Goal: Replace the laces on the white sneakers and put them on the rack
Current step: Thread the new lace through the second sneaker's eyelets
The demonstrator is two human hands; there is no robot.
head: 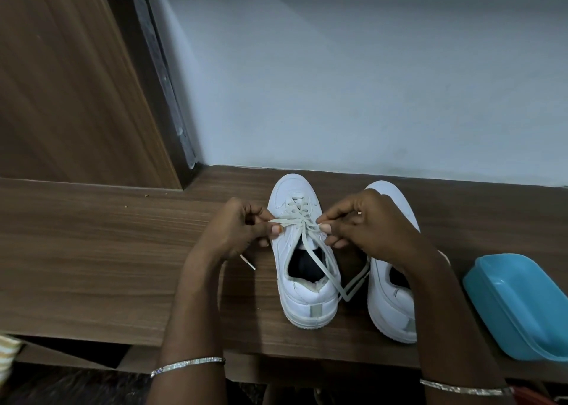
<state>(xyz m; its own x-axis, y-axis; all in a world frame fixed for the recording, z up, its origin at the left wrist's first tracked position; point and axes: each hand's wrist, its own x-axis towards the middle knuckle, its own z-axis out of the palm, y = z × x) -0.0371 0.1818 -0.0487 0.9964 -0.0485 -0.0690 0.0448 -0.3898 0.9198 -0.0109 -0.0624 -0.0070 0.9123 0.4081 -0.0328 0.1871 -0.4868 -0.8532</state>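
- A brown wood-grain door panel stands at far left. Beside it is a pale, smooth wall.
- The wooden ledge bears both shoes. It has a matte laminate with straight grain, and a dark gap shows beneath its front edge. Whether this ledge is the rack cannot be told.
- The left hand, with a thin glittering bangle on its wrist, pinches one strand of the lace between thumb and curled fingers. A stiff lace tip pokes out below the hand.
- The left sneaker sits toe to the wall. It is smooth white leather-like material with a thick ribbed sole and a dark lining. The flat, woven, off-white lace already crosses several eyelet rows, and its long ends trail over the collar onto the ledge between the shoes. Threading looks nearly finished, and tightening or knotting seems to be the step in hand.
- The right hand, also bangled, pinches the opposite strand just beside the tongue, drawing it sideways.
- The right sneaker stands just beside its mate, its eyelets hidden behind that hand, so its lacing cannot be judged.
- A glossy blue plastic tub with rounded corners lies at the right edge.
- Likely left to do are the bow, possibly the second shoe, and racking the pair.
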